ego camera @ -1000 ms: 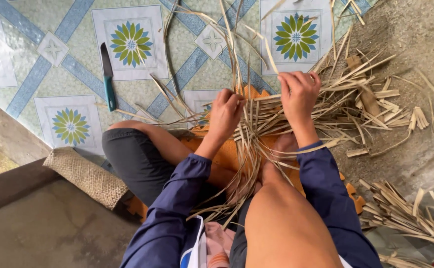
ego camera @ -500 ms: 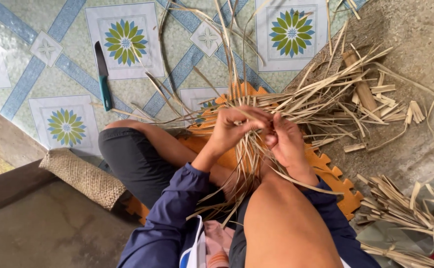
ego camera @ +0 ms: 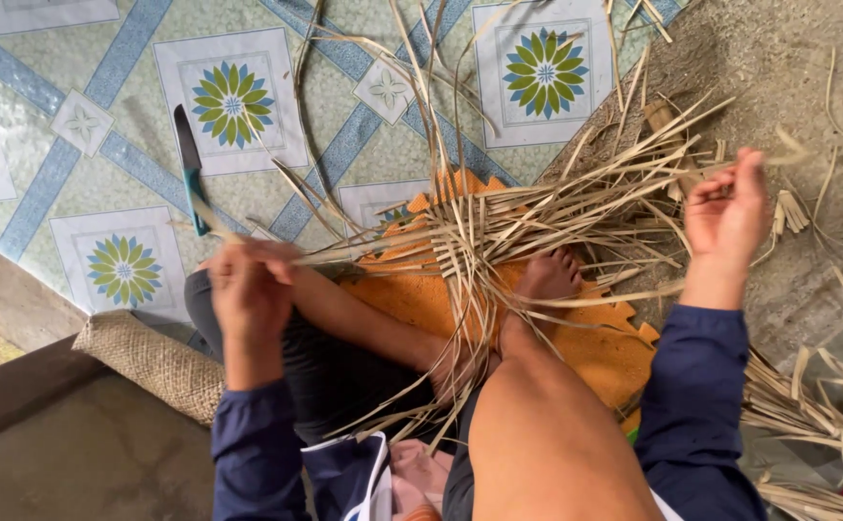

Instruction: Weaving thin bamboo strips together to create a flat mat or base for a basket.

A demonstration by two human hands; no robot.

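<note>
Hands apart now: we see the left hand (ego camera: 248, 289) and the right hand (ego camera: 725, 212) drawn wide to either side of a half-woven panel of dry straw-coloured strips (ego camera: 475, 246). Half a second ago both hands were bunched together over the middle of the weave; since then they have swung outward, each pulling its strip ends with it. We read that as a crossing just laid and now being drawn tight, though how snug it sits the view does not tell us.

The left hand is closed around the ends of a few strips that run level from the weave toward it. The right hand, fingers (ego camera: 745, 178) curled, pinches strip ends out over the rough grey ground (ego camera: 807, 68). The woven part lies on an orange foam mat (ego camera: 402, 299), pinned under the bare foot (ego camera: 547, 275) of the person's bent leg, with loose ends fanning up and to the right.

On the patterned tile floor (ego camera: 65, 183) a knife with a teal handle (ego camera: 190, 169) lies well apart from the weave, above the left hand. A piece of coarse sacking (ego camera: 147, 362) sits just beside the left forearm. More cut strips (ego camera: 807, 415) are heaped by the right elbow.
</note>
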